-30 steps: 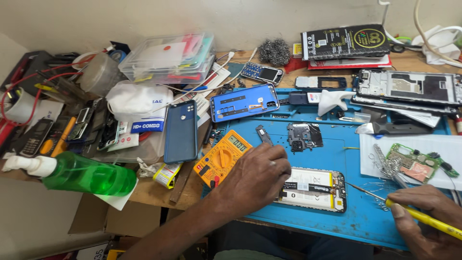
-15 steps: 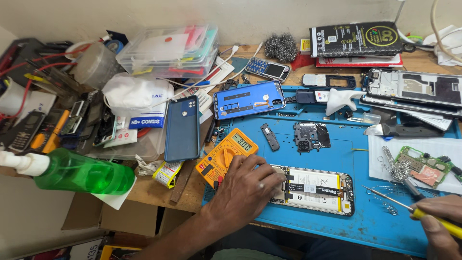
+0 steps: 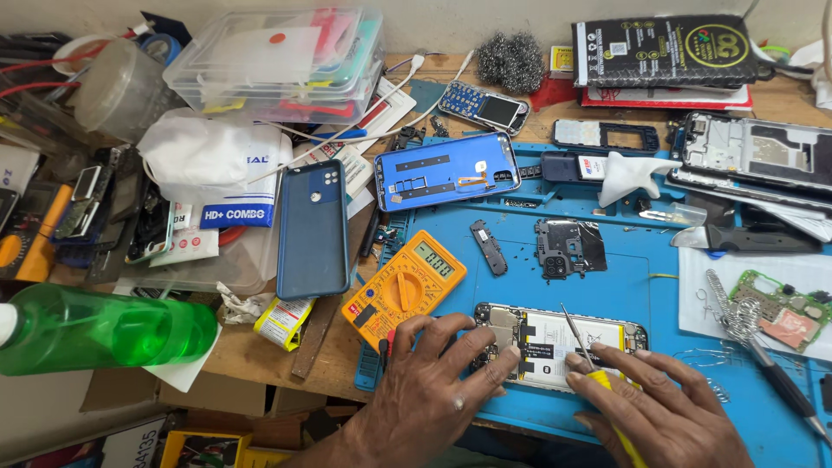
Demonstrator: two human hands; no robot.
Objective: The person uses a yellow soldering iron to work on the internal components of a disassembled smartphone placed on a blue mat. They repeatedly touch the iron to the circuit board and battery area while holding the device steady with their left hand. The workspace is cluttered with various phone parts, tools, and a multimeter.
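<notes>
An opened phone (image 3: pixel 559 340) lies back-up on the blue mat (image 3: pixel 667 251) at the worktop's near edge. The left hand (image 3: pixel 433 394) presses spread fingers on its left end to pin it. The right hand (image 3: pixel 663 412) pinches a yellow-handled screwdriver (image 3: pixel 594 368), tip over the phone's middle. Just left sits an orange multimeter (image 3: pixel 403 286). Farther back lie a dark rectangular box (image 3: pixel 663 50) and a white packet with a blue label band (image 3: pixel 238 195).

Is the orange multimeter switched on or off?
On: the orange multimeter lies flat on the blue mat, and its small display shows digits.
</notes>
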